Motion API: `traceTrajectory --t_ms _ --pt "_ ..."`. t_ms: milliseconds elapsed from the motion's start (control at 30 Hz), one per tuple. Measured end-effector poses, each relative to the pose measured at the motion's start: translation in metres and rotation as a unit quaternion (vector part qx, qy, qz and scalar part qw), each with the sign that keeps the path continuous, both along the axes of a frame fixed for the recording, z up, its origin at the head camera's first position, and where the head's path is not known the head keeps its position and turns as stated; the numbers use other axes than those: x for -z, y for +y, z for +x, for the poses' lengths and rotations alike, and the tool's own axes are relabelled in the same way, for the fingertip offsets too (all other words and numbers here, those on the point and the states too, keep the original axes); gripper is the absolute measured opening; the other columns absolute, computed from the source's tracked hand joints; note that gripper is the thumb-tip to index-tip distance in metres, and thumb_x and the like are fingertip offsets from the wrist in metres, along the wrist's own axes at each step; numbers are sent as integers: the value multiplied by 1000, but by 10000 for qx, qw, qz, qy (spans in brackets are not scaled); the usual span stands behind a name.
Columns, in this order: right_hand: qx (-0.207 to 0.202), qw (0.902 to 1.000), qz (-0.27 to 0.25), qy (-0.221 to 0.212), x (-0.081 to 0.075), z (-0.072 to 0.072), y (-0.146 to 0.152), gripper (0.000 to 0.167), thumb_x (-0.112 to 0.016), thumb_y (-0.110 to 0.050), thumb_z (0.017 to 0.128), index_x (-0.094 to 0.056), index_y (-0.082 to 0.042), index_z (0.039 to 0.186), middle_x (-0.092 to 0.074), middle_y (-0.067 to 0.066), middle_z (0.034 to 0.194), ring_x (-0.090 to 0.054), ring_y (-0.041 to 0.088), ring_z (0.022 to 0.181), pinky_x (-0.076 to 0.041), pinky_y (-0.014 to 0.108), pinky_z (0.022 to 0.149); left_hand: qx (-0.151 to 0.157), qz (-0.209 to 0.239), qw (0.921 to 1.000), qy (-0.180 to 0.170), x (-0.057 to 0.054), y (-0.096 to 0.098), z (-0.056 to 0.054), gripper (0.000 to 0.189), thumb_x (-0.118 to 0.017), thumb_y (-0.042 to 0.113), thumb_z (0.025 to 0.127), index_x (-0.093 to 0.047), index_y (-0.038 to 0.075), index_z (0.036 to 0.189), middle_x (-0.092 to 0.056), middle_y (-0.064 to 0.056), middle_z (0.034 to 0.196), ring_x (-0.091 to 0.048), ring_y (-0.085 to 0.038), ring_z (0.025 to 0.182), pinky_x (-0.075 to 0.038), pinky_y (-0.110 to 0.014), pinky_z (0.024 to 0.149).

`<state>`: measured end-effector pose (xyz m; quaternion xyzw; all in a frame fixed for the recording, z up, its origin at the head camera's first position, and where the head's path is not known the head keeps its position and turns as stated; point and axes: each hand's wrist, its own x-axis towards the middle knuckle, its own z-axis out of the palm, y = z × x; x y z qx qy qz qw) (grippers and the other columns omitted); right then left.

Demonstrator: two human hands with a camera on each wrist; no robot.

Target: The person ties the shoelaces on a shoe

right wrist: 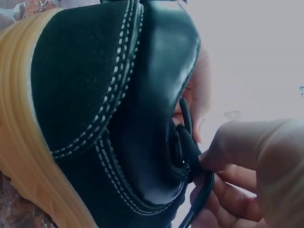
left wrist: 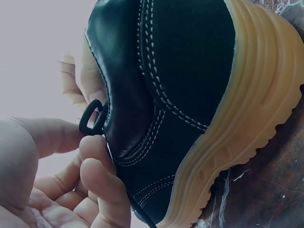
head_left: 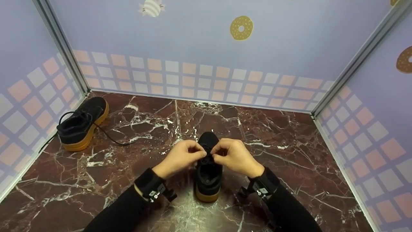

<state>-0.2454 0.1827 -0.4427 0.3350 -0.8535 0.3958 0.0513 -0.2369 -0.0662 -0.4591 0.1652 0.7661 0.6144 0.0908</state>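
A black shoe (head_left: 207,189) with a tan sole stands on the floor between my hands, its toe pointing away from me. My left hand (head_left: 181,158) pinches a black shoelace over the tongue; a small loop of the lace (left wrist: 89,118) rises from between thumb and finger in the left wrist view. From the other side, my right hand (head_left: 238,158) pinches the lace too, and a strand of lace (right wrist: 203,192) runs down past its fingers in the right wrist view. White stitching shows on the shoe's sides. The fingers partly hide the lacing.
A second black shoe (head_left: 80,124) with a tan sole stands by the left wall, its loose lace (head_left: 112,139) trailing onto the floor. Dark red marbled floor (head_left: 283,180) lies around. Patterned panels, including the back wall (head_left: 193,42), enclose three sides.
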Motion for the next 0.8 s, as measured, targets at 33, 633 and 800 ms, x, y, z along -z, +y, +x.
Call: traceTrajectory --t_ms 33,633,800 --pt "38 10000 3 -17 0 0 0 14 -80 -1 90 -82 -12 97 -75 1 94 -66 11 80 -57 26 70 12 23 10000 0 0 0 0 13 -81 16 101 -79 4 105 -71 -2 86 -59 -11 60 -50 -23 50" --pt "318 9989 -134 -308 0 2 -5 16 -81 0 89 -76 -14 92 -73 -9 83 -67 8 71 -57 25 63 -8 52 9989 463 1 0 -2 11 -83 14 100 -80 4 103 -75 -2 92 -62 -11 64 -54 -23 56" --pt "380 9984 -232 -343 2 3 -6 15 -81 0 90 -75 -13 93 -73 -7 84 -68 9 72 -58 26 64 9 54 9989 459 1 0 -1 10 -84 15 99 -82 6 103 -76 -1 91 -62 -11 62 -54 -23 54"
